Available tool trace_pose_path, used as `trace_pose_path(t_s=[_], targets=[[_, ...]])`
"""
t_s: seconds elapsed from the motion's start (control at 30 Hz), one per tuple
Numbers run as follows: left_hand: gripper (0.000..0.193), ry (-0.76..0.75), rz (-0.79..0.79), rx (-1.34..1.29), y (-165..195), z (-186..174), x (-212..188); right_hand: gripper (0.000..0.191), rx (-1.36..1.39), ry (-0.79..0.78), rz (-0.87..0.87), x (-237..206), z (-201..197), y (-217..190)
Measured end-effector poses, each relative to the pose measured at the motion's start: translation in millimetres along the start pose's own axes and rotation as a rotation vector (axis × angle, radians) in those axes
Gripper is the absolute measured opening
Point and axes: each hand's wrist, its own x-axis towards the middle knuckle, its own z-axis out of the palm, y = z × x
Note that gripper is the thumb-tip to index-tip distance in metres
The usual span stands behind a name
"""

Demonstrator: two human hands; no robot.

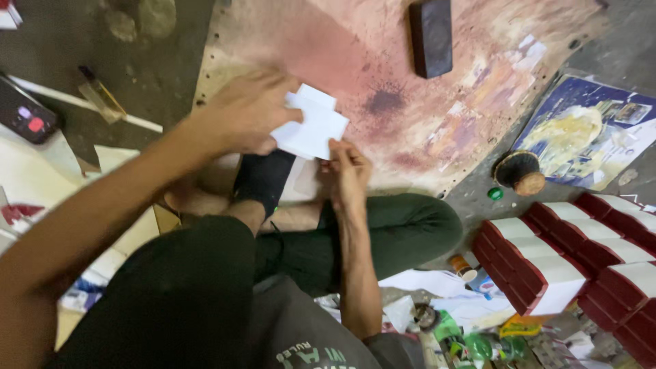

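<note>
A white, cross-shaped piece of card (312,125) is held between both hands above a stained reddish-brown board (383,102). My left hand (246,113) grips its left side from above, fingers closed over the card. My right hand (346,171) pinches its lower right edge from below. I sit cross-legged on the floor, with my dark green trouser legs (403,229) and a black cloth (263,178) under the hands.
A dark rectangular block (432,35) lies on the board's far side. Stacked red-and-white boxes (581,253) fill the right. A round brush-like lump (519,172) and a printed sheet (588,133) lie beyond them. A phone (24,113) rests at left; scraps litter the floor near me.
</note>
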Motion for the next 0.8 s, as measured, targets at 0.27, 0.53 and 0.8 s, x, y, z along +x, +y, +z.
trace_pose_path(t_s=[0.27, 0.53, 0.8], targets=[[0.039, 0.429, -0.021, 0.237, 31.5, 54.4, 42.5, 0.020, -0.456, 0.349, -0.626, 27.3, -6.7, -5.0], [0.061, 0.137, -0.279, -0.436, 5.2, 23.7, 23.0, 0.029, -1.552, 0.366, -1.121, 27.6, 21.0, 6.2], [0.047, 0.287, -0.381, -1.457, -0.9, 49.5, 35.7, 0.015, -0.192, -0.035, -0.420, 26.1, 33.8, 12.8]])
